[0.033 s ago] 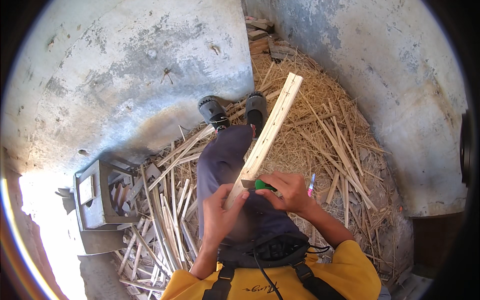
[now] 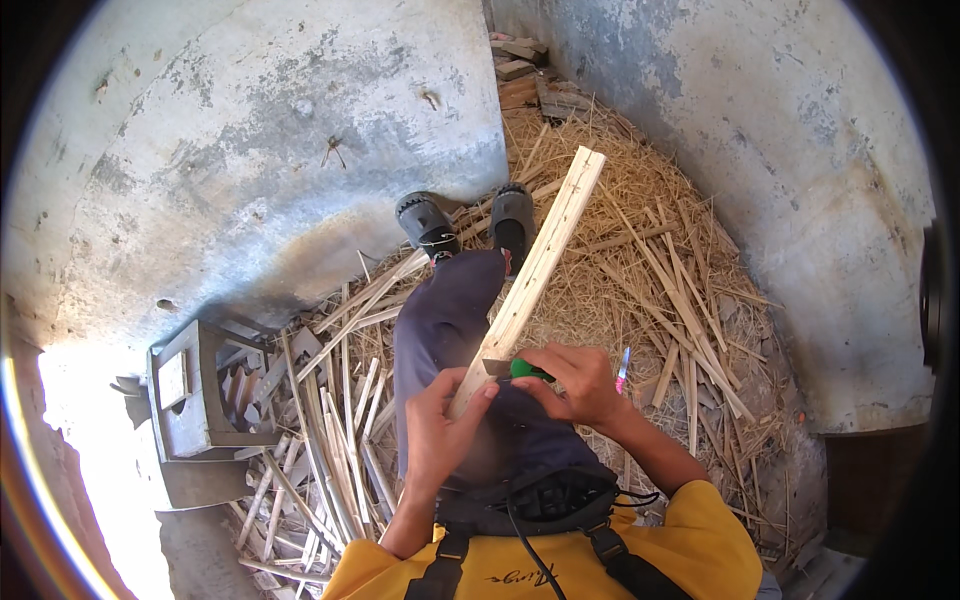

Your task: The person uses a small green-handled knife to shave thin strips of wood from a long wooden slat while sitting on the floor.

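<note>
A long pale wooden strip [image 2: 540, 262], marked with a row of small dark spots, slants up and away over my lap. My left hand [image 2: 442, 425] grips its near end, thumb on top and fingers around the side. In my right hand [image 2: 578, 385] is a small blade tool with a green handle [image 2: 529, 371], closed in the fingers. Its flat metal blade [image 2: 495, 368] rests against the strip just beyond my left thumb. The strip's near tip is partly covered by my left hand.
Split wooden sticks [image 2: 345, 450] lie heaped at my left, beside a grey box-like frame [image 2: 205, 390]. Straw [image 2: 620, 180] and more slats [image 2: 690, 310] cover the ground at right. A pen-like object [image 2: 624, 370] lies past my right hand. Worn walls [image 2: 300, 130] stand ahead.
</note>
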Tool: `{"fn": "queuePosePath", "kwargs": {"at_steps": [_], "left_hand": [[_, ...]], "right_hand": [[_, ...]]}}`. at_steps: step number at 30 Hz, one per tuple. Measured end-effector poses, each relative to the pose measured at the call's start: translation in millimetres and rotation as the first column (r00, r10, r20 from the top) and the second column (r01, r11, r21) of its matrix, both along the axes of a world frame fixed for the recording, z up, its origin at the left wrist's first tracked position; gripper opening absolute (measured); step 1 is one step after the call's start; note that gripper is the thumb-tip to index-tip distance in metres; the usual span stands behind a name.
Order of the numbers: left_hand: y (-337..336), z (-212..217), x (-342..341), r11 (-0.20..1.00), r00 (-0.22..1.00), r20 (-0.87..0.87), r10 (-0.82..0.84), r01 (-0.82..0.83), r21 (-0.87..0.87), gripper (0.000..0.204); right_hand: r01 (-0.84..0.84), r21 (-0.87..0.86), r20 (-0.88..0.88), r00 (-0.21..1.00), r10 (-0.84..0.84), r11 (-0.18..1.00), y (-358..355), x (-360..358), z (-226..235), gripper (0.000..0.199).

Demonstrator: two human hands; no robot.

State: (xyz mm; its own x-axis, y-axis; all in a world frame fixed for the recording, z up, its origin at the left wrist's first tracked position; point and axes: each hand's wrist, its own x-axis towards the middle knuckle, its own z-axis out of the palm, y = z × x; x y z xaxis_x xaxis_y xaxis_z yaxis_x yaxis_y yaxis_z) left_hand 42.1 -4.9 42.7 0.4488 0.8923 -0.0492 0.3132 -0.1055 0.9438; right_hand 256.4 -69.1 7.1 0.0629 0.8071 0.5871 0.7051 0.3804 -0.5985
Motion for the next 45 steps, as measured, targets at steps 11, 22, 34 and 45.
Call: {"fn": "queuePosePath", "kwargs": {"at_steps": [11,22,34,45], "left_hand": [[-6.5,-0.7,-2.1,0.995,0.998,-0.008,0.055,-0.056,-0.085,0.027],[-29.6,-9.7,-33.8,0.974,0.99,-0.14,0.017,-0.049,-0.223,0.03],[-8.8,-12.8,-26.3,0.981,0.972,-0.147,0.184,-0.173,0.085,0.031],[-7.2,-3.9,-14.1,0.996,0.995,-0.075,0.06,-0.065,-0.059,0.028]], "right_hand": [[0.07,0.007,0.057,0.996,-0.071,0.998,-3.9,-0.7,6.4,0.028],[0.503,-0.12,-0.045,0.859,-0.511,0.856,29.6,108.7,-28.9,0.044],[0.144,-0.172,-0.209,0.961,-0.179,0.974,11.3,64.5,-19.4,0.036],[-0.011,-0.001,0.046,0.999,0.011,1.0,2.6,0.0,-4.9,0.03]]}}
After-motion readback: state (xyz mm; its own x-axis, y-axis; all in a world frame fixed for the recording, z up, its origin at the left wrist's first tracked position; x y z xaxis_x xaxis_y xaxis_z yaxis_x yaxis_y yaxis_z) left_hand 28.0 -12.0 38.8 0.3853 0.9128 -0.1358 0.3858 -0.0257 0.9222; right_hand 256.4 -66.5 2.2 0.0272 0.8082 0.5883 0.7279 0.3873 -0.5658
